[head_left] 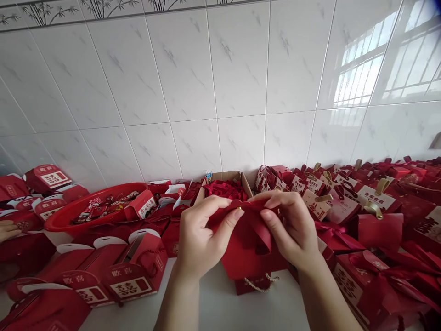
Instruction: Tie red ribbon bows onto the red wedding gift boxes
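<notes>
A red gift box point(244, 248) stands in front of me, with a dark red ribbon loop point(263, 239) hanging on its face. My left hand point(203, 234) pinches the box's top edge between thumb and fingers, and a small gold-coloured fastener point(239, 208) shows at the thumb tip. On the other side of the top edge, my right hand point(292, 225) is closed in a pinch on the box, beside the ribbon. Below the box, a twisted cord handle point(258, 286) lies against a smaller dark red piece. The fingertips partly hide the top edge.
An open cardboard box point(225, 176) of red ribbons stands behind my hands. To the left are a red basin point(55, 224) of small packets and several red boxes point(134, 280). Many finished-looking gift boxes point(347, 280) crowd the right. Another person's hand point(8, 231) shows at far left.
</notes>
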{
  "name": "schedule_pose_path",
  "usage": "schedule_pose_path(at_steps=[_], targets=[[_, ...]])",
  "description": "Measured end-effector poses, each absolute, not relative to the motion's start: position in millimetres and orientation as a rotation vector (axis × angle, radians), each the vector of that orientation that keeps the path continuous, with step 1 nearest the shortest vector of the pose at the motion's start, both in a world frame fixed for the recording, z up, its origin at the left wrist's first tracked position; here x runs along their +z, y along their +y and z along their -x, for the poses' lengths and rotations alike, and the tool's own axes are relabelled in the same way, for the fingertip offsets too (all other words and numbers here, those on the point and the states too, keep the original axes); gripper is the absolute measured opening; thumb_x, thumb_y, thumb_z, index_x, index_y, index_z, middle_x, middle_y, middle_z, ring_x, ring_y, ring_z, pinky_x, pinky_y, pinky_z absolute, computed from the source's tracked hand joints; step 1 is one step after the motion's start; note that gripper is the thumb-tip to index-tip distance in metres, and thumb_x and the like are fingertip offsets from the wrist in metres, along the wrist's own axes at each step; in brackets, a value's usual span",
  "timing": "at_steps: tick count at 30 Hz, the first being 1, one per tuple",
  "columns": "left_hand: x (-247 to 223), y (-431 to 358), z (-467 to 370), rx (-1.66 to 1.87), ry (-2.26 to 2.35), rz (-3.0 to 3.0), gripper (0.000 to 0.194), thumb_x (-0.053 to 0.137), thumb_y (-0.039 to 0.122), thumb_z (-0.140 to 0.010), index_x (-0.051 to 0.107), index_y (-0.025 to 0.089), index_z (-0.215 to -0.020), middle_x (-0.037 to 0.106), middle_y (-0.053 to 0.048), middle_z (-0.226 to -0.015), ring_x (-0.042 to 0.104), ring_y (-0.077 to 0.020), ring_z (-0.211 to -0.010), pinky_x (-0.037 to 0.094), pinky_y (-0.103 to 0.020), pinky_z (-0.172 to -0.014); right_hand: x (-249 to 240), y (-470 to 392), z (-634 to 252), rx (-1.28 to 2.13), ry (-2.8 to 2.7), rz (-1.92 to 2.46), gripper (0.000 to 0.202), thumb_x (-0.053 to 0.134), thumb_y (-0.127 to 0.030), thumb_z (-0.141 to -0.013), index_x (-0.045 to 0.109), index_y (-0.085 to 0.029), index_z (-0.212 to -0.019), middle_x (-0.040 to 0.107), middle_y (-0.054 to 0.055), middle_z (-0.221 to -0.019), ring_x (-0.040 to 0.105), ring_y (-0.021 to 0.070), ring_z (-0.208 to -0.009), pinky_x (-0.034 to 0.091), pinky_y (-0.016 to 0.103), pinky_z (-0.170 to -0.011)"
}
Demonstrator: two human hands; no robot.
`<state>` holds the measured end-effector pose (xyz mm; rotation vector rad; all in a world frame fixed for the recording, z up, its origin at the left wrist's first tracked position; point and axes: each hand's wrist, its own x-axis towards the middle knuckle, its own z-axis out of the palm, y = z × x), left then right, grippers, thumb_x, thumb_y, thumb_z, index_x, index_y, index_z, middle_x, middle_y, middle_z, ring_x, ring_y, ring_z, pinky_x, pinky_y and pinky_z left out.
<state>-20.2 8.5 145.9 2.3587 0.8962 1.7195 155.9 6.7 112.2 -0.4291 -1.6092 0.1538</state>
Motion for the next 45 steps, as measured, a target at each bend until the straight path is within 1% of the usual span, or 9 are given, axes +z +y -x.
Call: schedule_pose_path(at_steps=[4,10,15,19,23,32,37,40,45], targets=[[143,13,22,1.967,0.966,-2.301,0.007,0.068,0.018,-0.081,0.063,0.018,-0.075,0.065,0.003,-0.069,0.058,-0.0098,-0.061,0.048,-0.021,-0.061,121,-2,-159,0.096,-1.767,0.661,0.017,0.062,-0.036,-0.088,0.060,-0.020,-0.085,0.051,0.011,-0.126,0.053,0.0257,-0.116,0.048,0.039,-0.091],[140,24,23,2.121,1.022,-2.313,0.008,0.071,0.015,-0.078,0.064,0.018,-0.077,0.066,0.003,-0.072,0.060,-0.0099,-0.066,0.049,-0.020,-0.063,130,-19,-170,-0.108,-1.801,0.864,0.020,0.067,-0.032,-0.084,0.059,-0.019,-0.071,0.048,0.006,-0.135,0.041,0.0270,-0.126,0.036,0.041,-0.103],[141,25,22,2.079,1.024,-2.283,0.008,0.071,0.018,-0.078,0.063,0.017,-0.075,0.065,0.002,-0.069,0.059,-0.0098,-0.062,0.048,-0.020,-0.060,132,-27,-185,0.225,-1.713,0.813,0.012,0.058,-0.024,-0.091,0.062,-0.021,-0.081,0.064,0.004,-0.096,0.060,0.0150,-0.088,0.048,0.025,-0.073],[143,20,20,1.965,0.952,-2.235,0.007,0.068,0.019,-0.080,0.064,0.016,-0.074,0.065,0.001,-0.069,0.059,-0.0111,-0.062,0.049,-0.022,-0.060,128,-23,-189,0.341,-1.477,0.862,0.009,0.067,-0.026,-0.086,0.067,-0.021,-0.079,0.062,-0.002,-0.064,0.054,0.0079,-0.057,0.041,0.016,-0.049],[145,14,16,1.837,0.803,-2.302,0.006,0.065,0.015,-0.079,0.065,0.016,-0.074,0.065,0.000,-0.068,0.059,-0.0113,-0.063,0.049,-0.023,-0.061,125,-18,-184,0.233,-1.118,0.823,0.009,0.078,-0.024,-0.076,0.070,-0.021,-0.076,0.065,-0.003,-0.064,0.056,0.0067,-0.057,0.044,0.014,-0.051],[138,5,6,1.591,0.276,-2.665,0.007,0.065,0.007,-0.076,0.066,0.012,-0.082,0.064,-0.005,-0.072,0.059,-0.0139,-0.068,0.053,-0.027,-0.064,134,-23,-172,0.210,-0.825,0.481,0.030,0.077,-0.009,-0.074,0.058,-0.025,-0.090,0.059,-0.009,-0.062,0.054,0.0078,-0.045,0.044,0.018,-0.040],[140,-3,4,1.675,0.130,-2.718,0.010,0.064,0.006,-0.076,0.066,0.012,-0.084,0.066,-0.006,-0.074,0.058,-0.0148,-0.069,0.054,-0.030,-0.065,129,-24,-176,0.285,-1.005,0.534,0.009,0.072,-0.016,-0.081,0.071,-0.021,-0.090,0.071,0.000,-0.077,0.069,0.0113,-0.065,0.057,0.018,-0.056],[142,-6,4,1.717,0.086,-2.717,0.011,0.065,0.004,-0.073,0.065,0.009,-0.083,0.065,-0.007,-0.072,0.058,-0.0156,-0.068,0.053,-0.031,-0.063,127,-28,-181,0.450,-1.190,0.533,0.020,0.062,-0.019,-0.090,0.071,-0.024,-0.106,0.074,0.005,-0.097,0.072,0.0184,-0.090,0.061,0.025,-0.075],[143,-8,5,1.685,0.114,-2.741,0.010,0.064,0.004,-0.075,0.066,0.009,-0.083,0.064,-0.007,-0.072,0.058,-0.0157,-0.069,0.053,-0.030,-0.064,131,-36,-186,0.508,-1.417,0.598,0.023,0.074,-0.011,-0.077,0.076,-0.028,-0.093,0.071,0.001,-0.091,0.068,0.0117,-0.080,0.057,0.016,-0.066]])
